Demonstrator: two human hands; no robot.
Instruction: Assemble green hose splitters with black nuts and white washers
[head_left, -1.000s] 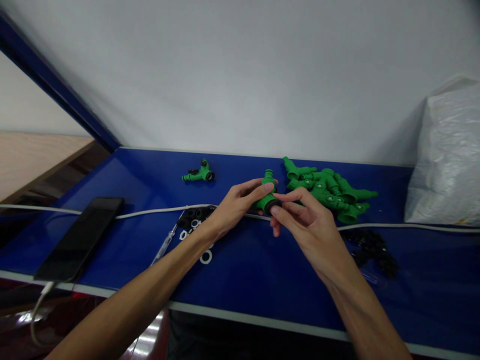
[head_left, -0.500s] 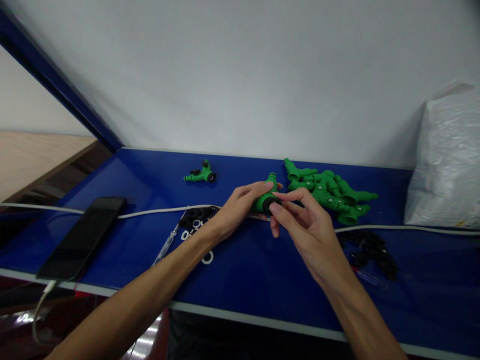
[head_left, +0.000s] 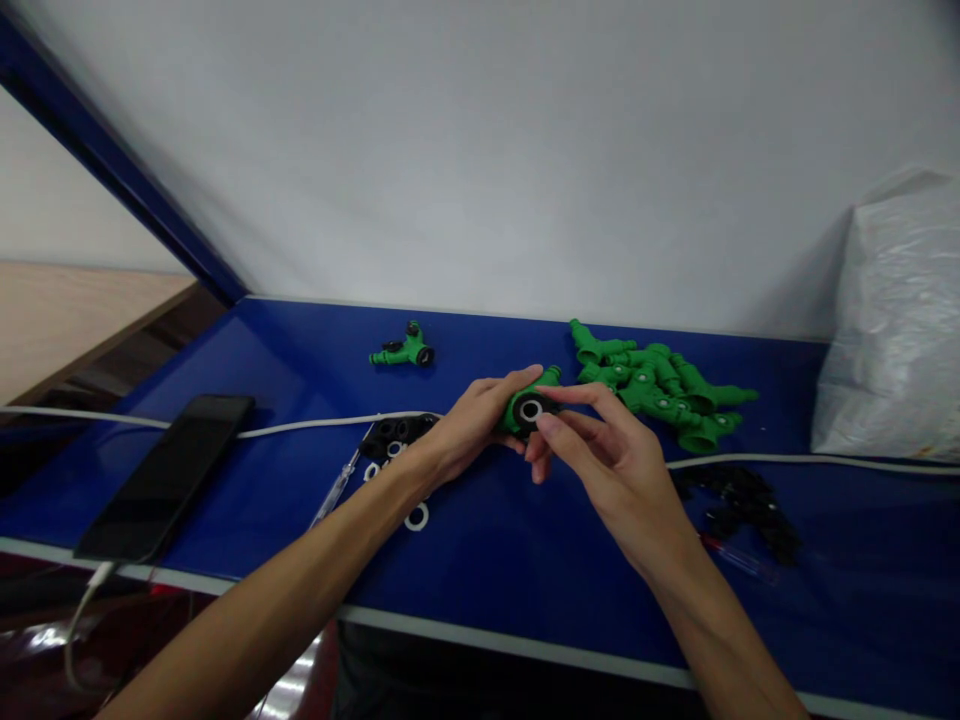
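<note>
My left hand (head_left: 469, 425) is closed round a green plastic hose connector (head_left: 527, 404) held just above the blue table (head_left: 300, 350). Its black end with a white ring inside faces me. My right hand (head_left: 600, 455) pinches at that black end with thumb and forefinger, the other fingers curled beneath. Behind the hands lies a pile of several green connectors (head_left: 656, 385). One finished green connector (head_left: 403, 350) lies apart at the back left.
Black caps (head_left: 394, 432) and white rings (head_left: 415, 517) lie under my left wrist, beside a clear pen-like tool (head_left: 334, 490). A white cable (head_left: 300, 424) crosses the table. A phone (head_left: 169, 475) lies at the left, black parts (head_left: 739, 500) at the right, a white bag (head_left: 896, 320) far right.
The connector has been tipped so its black end faces me and the white ring inside shows. Both hands have shifted slightly left and down.
</note>
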